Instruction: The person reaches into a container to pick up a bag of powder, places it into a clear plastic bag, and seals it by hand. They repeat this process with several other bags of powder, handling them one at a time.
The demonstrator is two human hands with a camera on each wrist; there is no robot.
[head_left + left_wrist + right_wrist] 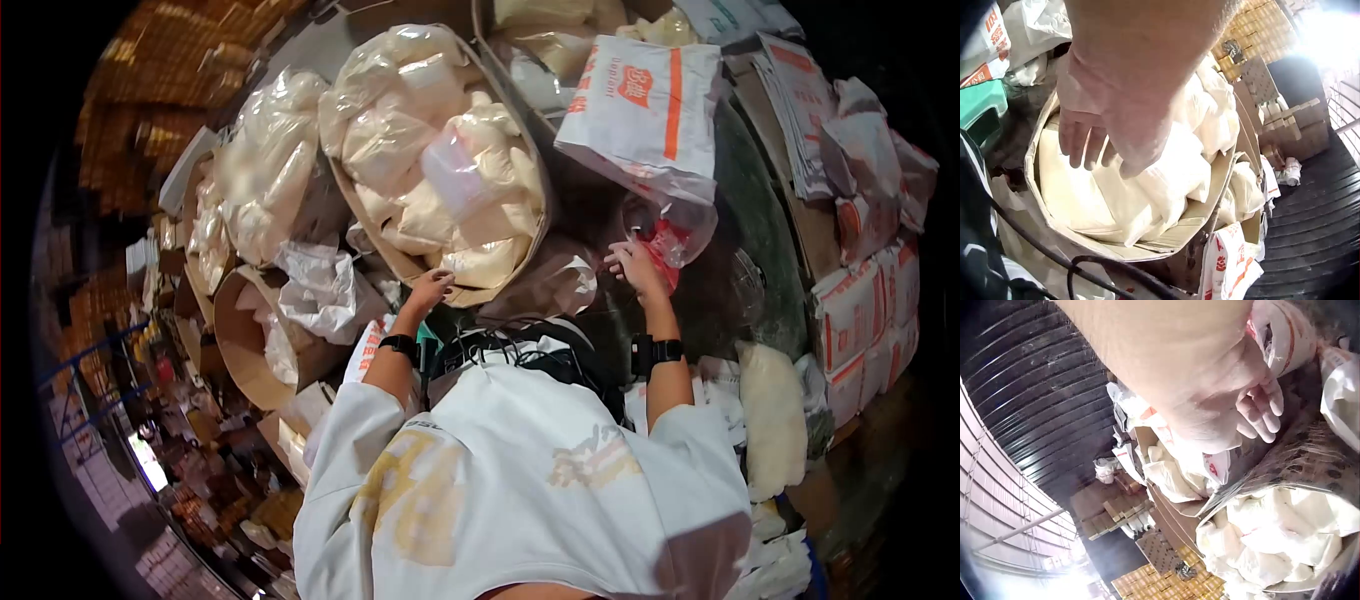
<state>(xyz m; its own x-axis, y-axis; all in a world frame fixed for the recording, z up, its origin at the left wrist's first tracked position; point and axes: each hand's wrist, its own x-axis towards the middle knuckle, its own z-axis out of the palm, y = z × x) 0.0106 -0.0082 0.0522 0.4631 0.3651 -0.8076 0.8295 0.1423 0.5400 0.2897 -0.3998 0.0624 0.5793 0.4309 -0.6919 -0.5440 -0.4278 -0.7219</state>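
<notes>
My left hand (431, 289) is at the near edge of a large carton (541, 190) full of cream-coloured plastic bags (492, 262). In the left wrist view the left hand (1116, 125) hangs over those bags, fingers loosely bent and holding nothing; whether it touches them I cannot tell. My right hand (636, 267) is beside a clear bag with red on it (672, 238), below a stack of white printed sacks (640, 105). The right wrist view shows the right hand (1229, 403) with fingers loosely bent and nothing in them.
More cartons with filled bags stand at the left, one with an open brown rim (235, 345). White sacks with red print (850, 320) are piled at the right. A pale full bag (772, 420) lies near my right elbow. Dark cables (1029, 244) cross the left wrist view.
</notes>
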